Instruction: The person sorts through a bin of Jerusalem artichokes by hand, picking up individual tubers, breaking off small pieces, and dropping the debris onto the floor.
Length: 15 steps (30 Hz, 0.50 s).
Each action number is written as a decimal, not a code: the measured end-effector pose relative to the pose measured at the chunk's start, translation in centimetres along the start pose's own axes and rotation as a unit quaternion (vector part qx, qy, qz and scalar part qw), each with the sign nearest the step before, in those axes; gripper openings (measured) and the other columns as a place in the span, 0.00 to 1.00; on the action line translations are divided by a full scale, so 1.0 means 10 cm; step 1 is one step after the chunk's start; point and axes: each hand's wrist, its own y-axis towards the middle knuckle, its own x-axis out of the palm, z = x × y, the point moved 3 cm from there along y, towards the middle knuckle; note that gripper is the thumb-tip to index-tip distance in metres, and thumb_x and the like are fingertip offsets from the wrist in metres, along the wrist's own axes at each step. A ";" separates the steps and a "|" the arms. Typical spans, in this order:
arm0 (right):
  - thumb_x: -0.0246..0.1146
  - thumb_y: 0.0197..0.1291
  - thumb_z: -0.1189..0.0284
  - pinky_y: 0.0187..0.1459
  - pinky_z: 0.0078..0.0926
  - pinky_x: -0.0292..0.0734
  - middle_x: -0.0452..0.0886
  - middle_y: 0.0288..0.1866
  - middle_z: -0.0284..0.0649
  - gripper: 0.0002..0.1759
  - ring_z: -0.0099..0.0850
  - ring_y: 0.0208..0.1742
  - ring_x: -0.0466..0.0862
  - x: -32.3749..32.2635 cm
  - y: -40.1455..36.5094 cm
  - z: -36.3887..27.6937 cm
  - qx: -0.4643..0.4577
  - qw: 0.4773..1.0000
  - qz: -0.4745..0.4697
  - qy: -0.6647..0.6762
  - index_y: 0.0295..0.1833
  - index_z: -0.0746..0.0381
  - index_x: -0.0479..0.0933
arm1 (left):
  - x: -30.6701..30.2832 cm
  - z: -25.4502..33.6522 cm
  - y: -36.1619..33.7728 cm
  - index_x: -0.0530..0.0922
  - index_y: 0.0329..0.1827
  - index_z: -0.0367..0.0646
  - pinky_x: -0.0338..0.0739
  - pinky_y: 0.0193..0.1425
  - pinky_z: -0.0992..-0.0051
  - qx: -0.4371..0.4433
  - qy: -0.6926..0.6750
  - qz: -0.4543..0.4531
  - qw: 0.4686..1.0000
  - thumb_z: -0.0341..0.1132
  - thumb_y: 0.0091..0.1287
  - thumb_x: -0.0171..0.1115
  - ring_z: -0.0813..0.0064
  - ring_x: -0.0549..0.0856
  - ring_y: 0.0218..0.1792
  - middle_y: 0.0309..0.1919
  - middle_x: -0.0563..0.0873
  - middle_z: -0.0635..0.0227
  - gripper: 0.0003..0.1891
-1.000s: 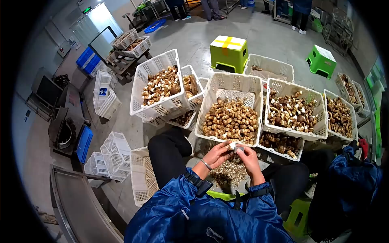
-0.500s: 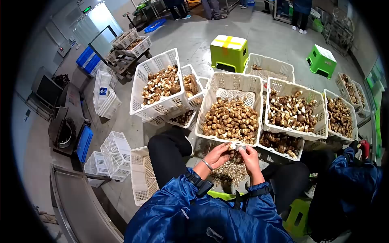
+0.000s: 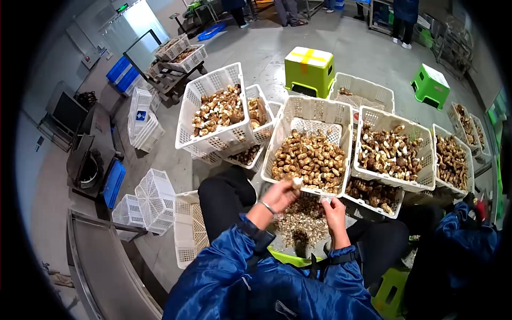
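Observation:
Between the fingertips of my left hand (image 3: 281,197) is a mushroom (image 3: 297,182) with a pale end, held over the near rim of a white plastic basket (image 3: 271,173). That basket holds a heap of brown and cream mushrooms (image 3: 309,154). My right hand (image 3: 334,210) is apart from the left, just below the same rim, its thumb and fingers pinched together. Something small and pale seems to show at its fingertips, too small to name. Beneath both hands lies a pile of pale trimmings (image 3: 303,226).
More white baskets of mushrooms stand left (image 3: 216,114) and right (image 3: 392,149), some stacked. Beyond are a yellow-green stool (image 3: 308,74) and a green stool (image 3: 431,85). A co-worker's blue sleeve (image 3: 466,234) is close on my right. Empty baskets (image 3: 154,200) lie to the left.
My hands were together at the basket's near rim. Now they are apart: the left has moved slightly left and up with the mushroom, the right stays lower. The view has shifted slightly.

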 end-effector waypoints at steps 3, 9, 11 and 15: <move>0.62 0.67 0.69 0.30 0.17 0.62 0.76 0.29 0.24 0.09 0.13 0.28 0.68 -0.03 0.04 0.08 -0.038 0.997 0.003 -0.069 0.38 0.63 0.79 | 0.18 1.07 0.19 0.73 0.45 0.33 0.85 0.45 0.72 0.119 0.002 0.054 0.991 0.27 0.72 0.53 0.70 0.83 0.36 0.40 0.81 0.57 0.05; 0.63 0.67 0.68 0.28 0.19 0.59 0.69 0.25 0.22 0.13 0.13 0.28 0.64 0.06 0.06 -0.01 -0.042 0.992 -0.020 -0.118 0.30 0.63 0.73 | 0.05 2.00 0.93 0.81 0.43 0.38 0.81 0.38 0.77 0.297 0.353 0.182 0.868 0.33 0.68 0.62 0.74 0.85 0.33 0.35 0.87 0.64 0.07; 0.65 0.64 0.68 0.27 0.21 0.60 0.68 0.22 0.24 0.14 0.14 0.26 0.64 0.12 0.05 -0.08 -0.044 0.992 -0.004 -0.116 0.28 0.64 0.72 | -0.06 1.59 1.14 0.86 0.42 0.42 0.81 0.45 0.65 0.302 0.734 0.191 0.577 0.36 0.58 0.66 0.62 0.88 0.40 0.38 0.89 0.58 0.11; 0.65 0.62 0.68 0.26 0.23 0.60 0.67 0.20 0.26 0.16 0.15 0.25 0.63 0.15 0.04 -0.10 -0.038 0.992 -0.012 -0.123 0.27 0.65 0.71 | -0.49 0.90 1.64 0.83 0.34 0.41 0.82 0.45 0.61 0.290 0.894 0.091 0.330 0.29 0.59 0.58 0.53 0.83 0.44 0.37 0.83 0.55 0.06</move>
